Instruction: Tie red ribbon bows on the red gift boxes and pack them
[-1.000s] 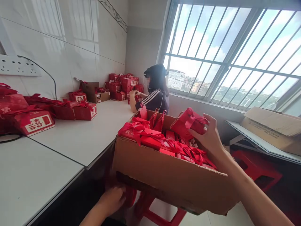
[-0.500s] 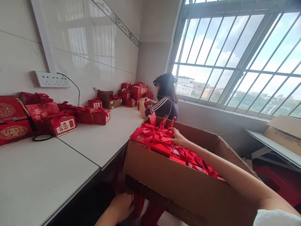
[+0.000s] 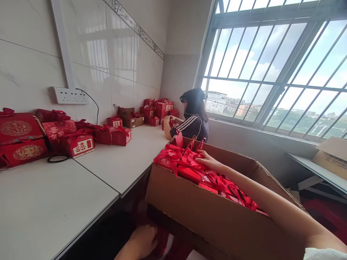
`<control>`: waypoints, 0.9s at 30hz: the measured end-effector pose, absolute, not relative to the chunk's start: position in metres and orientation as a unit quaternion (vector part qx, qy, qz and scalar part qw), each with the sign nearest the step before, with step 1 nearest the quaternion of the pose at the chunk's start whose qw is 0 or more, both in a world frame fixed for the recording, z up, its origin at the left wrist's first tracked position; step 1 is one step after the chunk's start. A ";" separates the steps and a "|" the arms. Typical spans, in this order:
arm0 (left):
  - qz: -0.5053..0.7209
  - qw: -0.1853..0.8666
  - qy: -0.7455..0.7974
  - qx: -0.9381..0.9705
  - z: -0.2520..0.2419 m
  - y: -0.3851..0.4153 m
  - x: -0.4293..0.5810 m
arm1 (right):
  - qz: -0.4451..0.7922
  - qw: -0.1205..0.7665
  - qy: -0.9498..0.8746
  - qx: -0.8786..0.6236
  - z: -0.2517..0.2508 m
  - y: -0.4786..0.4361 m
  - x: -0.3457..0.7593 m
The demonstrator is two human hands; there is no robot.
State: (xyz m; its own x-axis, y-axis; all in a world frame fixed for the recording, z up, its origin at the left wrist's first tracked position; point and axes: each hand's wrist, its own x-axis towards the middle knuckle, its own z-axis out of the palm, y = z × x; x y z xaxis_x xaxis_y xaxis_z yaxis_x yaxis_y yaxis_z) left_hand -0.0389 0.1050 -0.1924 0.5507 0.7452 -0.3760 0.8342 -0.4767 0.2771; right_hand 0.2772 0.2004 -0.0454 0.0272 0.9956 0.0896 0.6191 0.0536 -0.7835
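Red gift boxes [image 3: 189, 175] with shiny red ribbons are packed in a large open cardboard carton [image 3: 217, 220] in front of me. My right hand [image 3: 210, 161] reaches over the carton's near wall and lies on the ribbons at the far part of the pile. Its fingers stretch forward, with the tips partly hidden among the ribbons. Low down, between the table and the carton, my left hand [image 3: 143, 239] is curled closed. Whatever it may hold is hidden. Close beside it is a shiny red surface [image 3: 162, 240] in shadow.
A white table [image 3: 86, 195] runs along the left, bearing more red boxes [image 3: 81, 144] and a black ring [image 3: 58, 158]. Beyond the carton, a person [image 3: 193, 119] handles something red near stacked boxes [image 3: 159, 108]. A barred window [image 3: 260, 68] is on the right.
The view has swung slightly, so everything sits a little further right and lower. Both hands keep about the same places relative to the carton.
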 end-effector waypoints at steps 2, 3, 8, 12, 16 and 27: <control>-0.102 0.215 0.466 0.852 -0.191 0.104 -0.039 | 0.306 0.344 -0.631 -0.624 -0.045 0.199 0.278; -0.105 0.214 0.467 0.851 -0.191 0.104 -0.039 | 0.305 0.345 -0.631 -0.625 -0.047 0.199 0.277; -0.120 0.202 0.471 0.850 -0.189 0.103 -0.037 | 0.251 0.330 -0.647 -0.641 -0.061 0.200 0.264; -0.113 0.206 0.471 0.850 -0.190 0.103 -0.037 | 0.230 0.302 -0.661 -0.647 -0.058 0.199 0.261; -0.094 0.213 0.474 0.849 -0.190 0.101 -0.037 | 0.205 0.268 -0.693 -0.637 -0.050 0.196 0.264; 0.019 0.373 0.465 0.803 -0.187 0.103 -0.033 | -0.030 0.292 -0.756 -0.586 0.004 0.151 0.232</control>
State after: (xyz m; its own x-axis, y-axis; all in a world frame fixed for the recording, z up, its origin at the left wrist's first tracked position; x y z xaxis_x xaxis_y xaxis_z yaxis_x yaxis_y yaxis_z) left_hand -0.0333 0.1029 -0.1865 0.5671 0.7602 -0.3169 0.7322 -0.2891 0.6167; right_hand 0.2315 0.1509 0.0039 -0.1438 0.8674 0.4764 0.9028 0.3122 -0.2959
